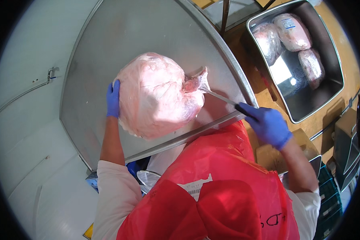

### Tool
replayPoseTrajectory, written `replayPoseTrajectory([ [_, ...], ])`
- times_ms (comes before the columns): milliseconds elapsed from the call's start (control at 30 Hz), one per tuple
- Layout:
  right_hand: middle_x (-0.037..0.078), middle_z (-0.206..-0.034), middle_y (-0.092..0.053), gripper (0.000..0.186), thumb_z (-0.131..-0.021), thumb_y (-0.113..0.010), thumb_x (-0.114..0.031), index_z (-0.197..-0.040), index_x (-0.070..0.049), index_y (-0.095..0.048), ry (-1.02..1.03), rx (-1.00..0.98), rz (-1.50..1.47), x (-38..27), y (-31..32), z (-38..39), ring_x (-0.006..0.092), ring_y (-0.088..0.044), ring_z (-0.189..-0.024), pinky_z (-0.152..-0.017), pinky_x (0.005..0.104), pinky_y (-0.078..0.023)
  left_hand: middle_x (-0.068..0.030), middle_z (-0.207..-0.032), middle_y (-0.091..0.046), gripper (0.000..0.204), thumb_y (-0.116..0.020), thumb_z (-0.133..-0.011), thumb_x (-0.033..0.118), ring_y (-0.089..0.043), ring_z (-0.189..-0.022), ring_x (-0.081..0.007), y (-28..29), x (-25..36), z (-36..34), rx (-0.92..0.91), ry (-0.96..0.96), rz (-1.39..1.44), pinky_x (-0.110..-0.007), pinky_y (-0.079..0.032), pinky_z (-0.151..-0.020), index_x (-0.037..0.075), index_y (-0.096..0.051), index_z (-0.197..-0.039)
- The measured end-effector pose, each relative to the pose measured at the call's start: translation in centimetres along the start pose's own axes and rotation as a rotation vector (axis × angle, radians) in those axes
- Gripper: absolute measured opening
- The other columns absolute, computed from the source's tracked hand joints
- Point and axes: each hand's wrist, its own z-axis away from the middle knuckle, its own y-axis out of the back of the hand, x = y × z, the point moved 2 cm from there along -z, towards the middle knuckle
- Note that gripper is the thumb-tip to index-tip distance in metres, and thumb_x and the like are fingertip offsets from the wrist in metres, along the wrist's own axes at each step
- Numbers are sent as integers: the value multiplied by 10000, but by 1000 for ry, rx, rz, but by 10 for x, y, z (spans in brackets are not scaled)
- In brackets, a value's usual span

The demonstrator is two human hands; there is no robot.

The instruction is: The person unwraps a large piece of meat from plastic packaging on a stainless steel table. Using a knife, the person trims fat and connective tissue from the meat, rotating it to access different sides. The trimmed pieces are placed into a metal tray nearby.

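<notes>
A large, rounded piece of pale pink raw meat (156, 92) with a fat covering lies on the metal work table (96, 52). A narrow end (200, 81) sticks out on its right side. My left hand (113, 100), in a blue glove, lies along the meat's left side with its fingers stretched out. In my gloved right hand (267, 126) is a knife (224, 99), gripped by its black handle. The blade points left over the table's raised edge, and its tip meets the meat beside the narrow end, where the tip itself is hard to make out.
At the upper right, a deep metal tub (328, 90) holds three wrapped pieces of meat (293, 32). Below it are cardboard boxes (282, 154) and dark green crates (330, 196). The table's raised rim (224, 44) runs along its right side. A pale wall (24, 132) with a pipe stands left.
</notes>
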Motion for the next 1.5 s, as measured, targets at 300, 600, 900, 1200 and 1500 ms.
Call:
replayPoseTrajectory([
  [300, 168, -779, -700, 311, -973, -696, -202, -1276, -151, -741, 4, -128, 107, -69, 71, -3, 350, -717, -731, -665, 439, -563, -157, -1496, -536, 715, -602, -1062, 509, -543, -1345, -257, 0, 0, 9, -66, 142, 73, -389, -455, -1142, 29, -423, -1561],
  [600, 126, -739, -697, 368, -979, -678, -197, -1340, -133, -638, 110, -441, 466, -144, 74, -71, 322, -717, -683, -615, 445, -560, -167, -1578, -467, 769, -630, -1045, 483, -481, -1428, -276, 6, -31, 34, -58, 144, 259, -409, -408, -1190, 29, -361, -1604],
  [900, 152, -807, -726, 262, -1040, -570, -231, -1274, -130, -630, -105, -465, 428, -164, 53, -73, 369, -730, -747, -651, 497, -570, -151, -1463, -558, 652, -659, -1035, 409, -550, -1319, -254, -3, -26, 20, -59, -35, 256, -398, -442, -1141, -9, -482, -1503],
  [1200, 207, -835, -719, 451, -996, -689, -207, -1443, -198, -635, -179, 117, 184, -110, -35, -11, 391, -720, -726, -656, 481, -590, -197, -1409, -573, 613, -637, -1052, 404, -601, -1242, -260, -6, -28, 34, -18, 103, 449, -405, -510, -1061, -64, -489, -1419],
  [1500, 214, -801, -693, 496, -997, -694, -239, -1484, -211, -603, -277, 279, 257, -129, -89, 22, 390, -705, -671, -619, 505, -577, -215, -1445, -556, 724, -643, -1048, 465, -593, -1273, -278, -5, -24, 41, -3, 70, 379, -411, -507, -1077, -85, -444, -1474],
])
